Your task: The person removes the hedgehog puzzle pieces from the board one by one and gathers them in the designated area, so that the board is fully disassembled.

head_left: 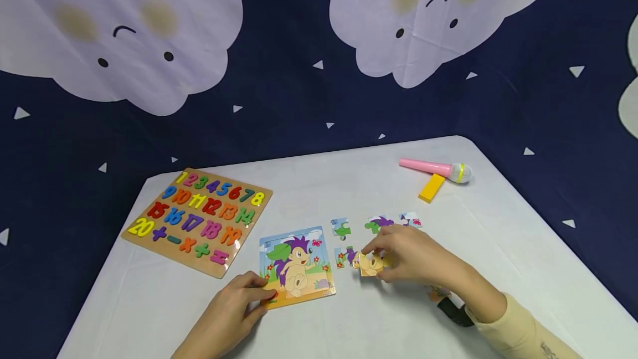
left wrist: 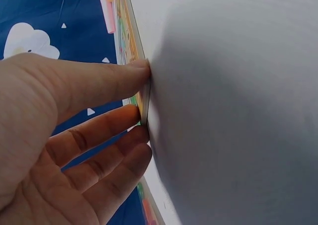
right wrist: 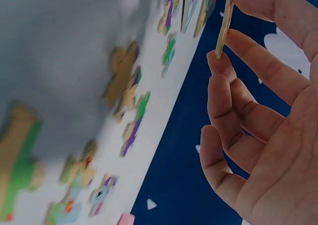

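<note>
A square hedgehog puzzle board (head_left: 299, 265) lies on the white table. At its lower left corner my left hand (head_left: 234, 306) pinches the edge between thumb and fingers; the left wrist view shows the board's thin edge (left wrist: 145, 103) there. To the right of the board, my right hand (head_left: 418, 256) holds a peach-coloured puzzle piece (head_left: 370, 266) above the table. In the right wrist view, the thumb and fingers pinch this thin piece (right wrist: 224, 29), seen edge-on. Loose pieces lie around it, including a green one (head_left: 341, 230) and a purple one (head_left: 345, 257).
A wooden number board (head_left: 186, 218) lies at the left. Toward the back right are a pink toy microphone (head_left: 426, 167) and a yellow block (head_left: 431, 188). More puzzle pieces (head_left: 410, 219) lie behind and under my right hand. A black object (head_left: 454, 312) shows below the right wrist.
</note>
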Tool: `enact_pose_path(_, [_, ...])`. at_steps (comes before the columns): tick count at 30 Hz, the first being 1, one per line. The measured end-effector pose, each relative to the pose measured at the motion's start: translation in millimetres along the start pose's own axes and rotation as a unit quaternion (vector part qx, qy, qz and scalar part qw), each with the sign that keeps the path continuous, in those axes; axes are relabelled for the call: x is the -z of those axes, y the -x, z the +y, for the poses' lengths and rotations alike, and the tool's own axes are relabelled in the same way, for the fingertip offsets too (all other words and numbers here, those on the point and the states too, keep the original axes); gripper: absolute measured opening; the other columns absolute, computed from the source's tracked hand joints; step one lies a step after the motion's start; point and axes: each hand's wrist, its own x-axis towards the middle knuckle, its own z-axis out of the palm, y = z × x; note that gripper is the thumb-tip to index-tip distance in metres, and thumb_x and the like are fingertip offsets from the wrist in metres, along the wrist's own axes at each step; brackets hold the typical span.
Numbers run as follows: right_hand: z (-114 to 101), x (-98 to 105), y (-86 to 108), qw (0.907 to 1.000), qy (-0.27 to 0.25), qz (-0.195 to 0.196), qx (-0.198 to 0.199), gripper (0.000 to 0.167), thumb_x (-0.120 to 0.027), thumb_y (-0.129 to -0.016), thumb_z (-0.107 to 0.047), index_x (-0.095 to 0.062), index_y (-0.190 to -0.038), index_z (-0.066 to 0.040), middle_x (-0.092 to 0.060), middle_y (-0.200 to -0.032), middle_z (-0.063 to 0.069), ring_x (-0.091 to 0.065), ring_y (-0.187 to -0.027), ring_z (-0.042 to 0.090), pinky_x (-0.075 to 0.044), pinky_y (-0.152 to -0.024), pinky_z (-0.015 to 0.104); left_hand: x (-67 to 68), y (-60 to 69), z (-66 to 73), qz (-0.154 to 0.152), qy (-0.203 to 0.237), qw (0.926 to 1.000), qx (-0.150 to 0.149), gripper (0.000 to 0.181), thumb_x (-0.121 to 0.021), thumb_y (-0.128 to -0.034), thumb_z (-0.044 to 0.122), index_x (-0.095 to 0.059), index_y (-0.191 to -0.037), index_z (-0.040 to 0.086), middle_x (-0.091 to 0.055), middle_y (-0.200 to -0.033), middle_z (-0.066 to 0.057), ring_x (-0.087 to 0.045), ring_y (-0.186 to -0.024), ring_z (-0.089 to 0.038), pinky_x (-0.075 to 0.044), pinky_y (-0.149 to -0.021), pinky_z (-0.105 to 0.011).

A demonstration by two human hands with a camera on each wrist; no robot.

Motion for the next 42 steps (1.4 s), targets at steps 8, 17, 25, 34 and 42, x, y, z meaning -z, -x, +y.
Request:
enact_pose_path(8, [15, -3, 23.9, 0.9994, -0.022, -0.019, -0.017, 0.04, -0.094, -0.079, -0.027, -0.082, -0.117, -0.03, -0.069, -0.103, -0.022, -0.062, -0.093, 0.002, -0.056, -0.082, 0.029, -1.1, -1.2, -1.5, -0.009, 0.008, 0.9999, 0.011, 0.029, -0.093, -0.0846, 0.019, -0.087, -0.112, 0.027, -0.068, -0.108, 0.012, -0.061, -0.099, -0.005, -0.064, -0.092, -0.033])
enact_pose_path(17, [28, -14, 39.0, 0.9967, -0.065, -0.039, -0.028, 0.04, -0.093, -0.08, -0.029, -0.082, -0.118, -0.033, -0.069, -0.106, -0.023, -0.059, -0.094, -0.001, -0.055, -0.084, 0.027, -0.9, -2.2, -2.5, -0.011, 0.026, 0.9995, 0.016, 0.03, -0.092, -0.0843, 0.017, -0.087, -0.112, 0.027, -0.068, -0.11, 0.011, -0.063, -0.102, -0.007, -0.064, -0.095, -0.036])
enact_pose_path(25, [33, -20, 44.2, 0.9969, -0.071, -0.033, -0.011, 0.039, -0.093, -0.08, -0.025, -0.082, -0.117, -0.033, -0.068, -0.107, -0.021, -0.058, -0.093, -0.002, -0.054, -0.082, 0.024, -0.9, -2.8, -1.1, -0.022, 0.035, 0.9984, 0.039, 0.029, -0.092, -0.0843, 0.017, -0.087, -0.11, 0.028, -0.068, -0.11, 0.011, -0.062, -0.103, -0.007, -0.064, -0.098, -0.037])
enact_pose_path(34, [31, -21, 47.1, 0.998, -0.057, -0.024, -0.018, 0.04, -0.093, -0.079, -0.023, -0.082, -0.116, -0.032, -0.065, -0.103, -0.02, -0.055, -0.088, -0.002, -0.051, -0.077, 0.022, -1.2, -2.4, -0.4, -0.025, 0.038, 0.9979, 0.045, 0.029, -0.092, -0.0846, 0.016, -0.087, -0.111, 0.027, -0.068, -0.109, 0.011, -0.062, -0.101, -0.008, -0.064, -0.099, -0.038])
enact_pose_path(42, [33, -22, 48.2, 0.9981, -0.055, -0.022, -0.014, 0.039, -0.093, -0.079, -0.023, -0.082, -0.115, -0.034, -0.065, -0.105, -0.02, -0.057, -0.092, -0.002, -0.053, -0.079, 0.023, -1.5, -2.8, -0.7, -0.026, 0.039, 0.9976, 0.05, 0.029, -0.092, -0.0845, 0.015, -0.087, -0.11, 0.027, -0.068, -0.109, 0.011, -0.061, -0.101, -0.007, -0.064, -0.099, -0.038])
